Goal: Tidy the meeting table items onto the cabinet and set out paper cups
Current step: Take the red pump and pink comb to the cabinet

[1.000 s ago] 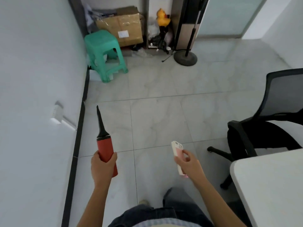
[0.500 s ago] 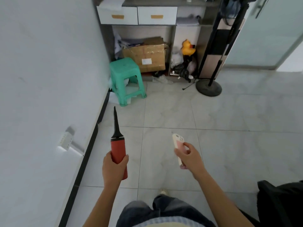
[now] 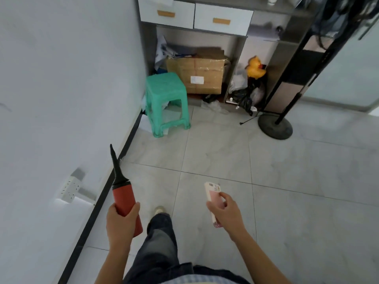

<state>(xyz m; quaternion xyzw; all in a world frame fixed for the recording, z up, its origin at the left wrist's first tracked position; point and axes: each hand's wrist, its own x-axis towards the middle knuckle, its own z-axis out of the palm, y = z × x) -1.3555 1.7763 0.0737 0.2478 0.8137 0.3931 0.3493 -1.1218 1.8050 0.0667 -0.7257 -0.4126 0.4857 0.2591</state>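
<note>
The left hand (image 3: 123, 222) is clenched round the red barrel of the pump (image 3: 124, 198), with the nozzle up and forward, close to the wall (image 3: 61, 78). The right hand (image 3: 225, 212) pinches a phone (image 3: 213, 193) by its lower half. Both items hang over the floor (image 3: 287, 191), well short of the cabinet (image 3: 223, 21). The phone grip looks light, so a jolt could drop it on the tiles. The nozzle could scrape the wall or catch the cabinet's front edge on the lift. The stool (image 3: 166, 99) stands by the cabinet's left corner and the stand base (image 3: 274, 126) is to the right. The open lane runs between them, and a foot could clip either. The cabinet top is mostly out of frame, so the room there cannot be judged.
</note>
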